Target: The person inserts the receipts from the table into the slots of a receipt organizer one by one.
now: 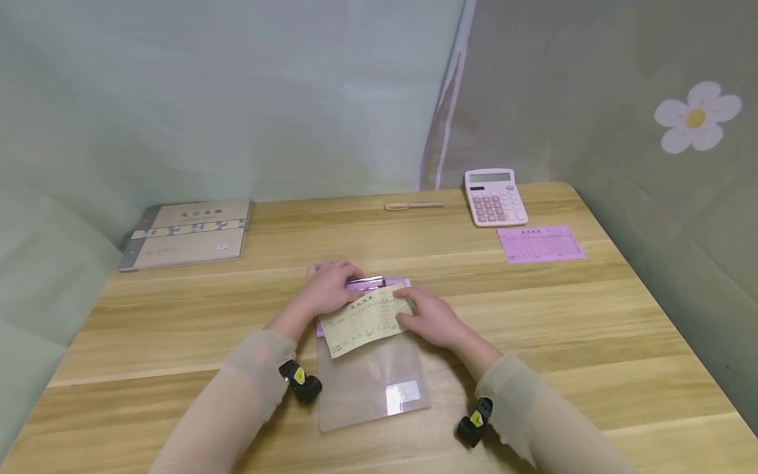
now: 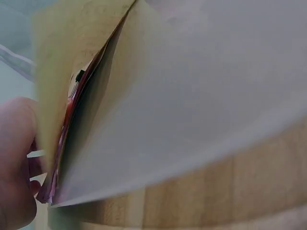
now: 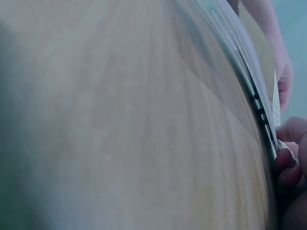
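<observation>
A clear clipboard lies on the table in front of me, a metal clip at its far end. Fingers of my left hand curl over the far left edge, and its thumb lies by the clip. A pale yellow printed slip slants across the board's upper part, its near left corner lifted. My right hand pinches the slip's right end between thumb and fingers. Beneath it shows a purple slip. In the left wrist view, the yellow slip stands away from the board.
A pink calculator stands at the back right, with another purple slip just in front. A capped pen lies along the back edge. Grey-brown account books are stacked at the back left. Curtains hang behind and to the right of the table.
</observation>
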`<state>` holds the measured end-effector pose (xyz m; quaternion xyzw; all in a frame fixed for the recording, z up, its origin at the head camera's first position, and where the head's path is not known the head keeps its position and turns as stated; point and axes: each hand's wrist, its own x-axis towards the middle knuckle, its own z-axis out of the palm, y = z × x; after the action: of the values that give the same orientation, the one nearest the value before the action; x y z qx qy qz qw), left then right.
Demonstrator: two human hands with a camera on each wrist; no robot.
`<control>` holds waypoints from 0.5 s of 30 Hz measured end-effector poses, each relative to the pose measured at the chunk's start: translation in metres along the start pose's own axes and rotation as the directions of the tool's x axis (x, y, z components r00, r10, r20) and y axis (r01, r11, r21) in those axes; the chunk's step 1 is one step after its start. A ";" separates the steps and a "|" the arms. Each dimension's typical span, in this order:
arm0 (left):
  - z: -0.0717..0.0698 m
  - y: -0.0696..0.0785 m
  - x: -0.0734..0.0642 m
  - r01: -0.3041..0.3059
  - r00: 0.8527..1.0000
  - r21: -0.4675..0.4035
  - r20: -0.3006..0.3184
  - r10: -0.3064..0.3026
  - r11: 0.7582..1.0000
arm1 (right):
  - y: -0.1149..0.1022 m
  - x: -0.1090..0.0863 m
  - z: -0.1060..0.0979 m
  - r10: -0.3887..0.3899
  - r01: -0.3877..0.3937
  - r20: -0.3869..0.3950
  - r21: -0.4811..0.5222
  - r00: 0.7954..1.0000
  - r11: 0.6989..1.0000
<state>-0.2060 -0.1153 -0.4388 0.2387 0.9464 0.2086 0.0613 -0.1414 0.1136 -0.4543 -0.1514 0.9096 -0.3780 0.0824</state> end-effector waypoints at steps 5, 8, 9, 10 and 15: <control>-0.002 0.000 -0.001 -0.020 1.000 0.004 -0.009 0.020 1.000 | -0.003 0.001 -0.001 -0.002 0.002 0.012 -0.013 1.000 1.000; -0.001 0.000 -0.001 -0.029 0.999 0.003 -0.018 0.029 1.000 | -0.005 0.002 -0.001 -0.007 0.007 0.027 -0.020 1.000 1.000; -0.001 -0.001 -0.002 -0.030 0.999 -0.001 -0.022 0.030 1.000 | -0.005 0.002 -0.001 -0.007 0.008 0.033 -0.024 0.999 1.000; 0.000 -0.001 -0.002 -0.031 0.999 -0.003 -0.025 0.031 1.000 | -0.005 0.003 -0.002 -0.008 0.009 0.038 -0.030 0.999 1.000; 0.000 -0.004 -0.002 -0.058 0.998 -0.030 -0.040 0.056 0.998 | -0.004 0.002 -0.002 -0.006 0.008 0.049 -0.046 0.999 0.999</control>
<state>-0.2054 -0.1193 -0.4405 0.2605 0.9369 0.2296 0.0405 -0.1431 0.1111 -0.4499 -0.1656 0.9154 -0.3531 0.0998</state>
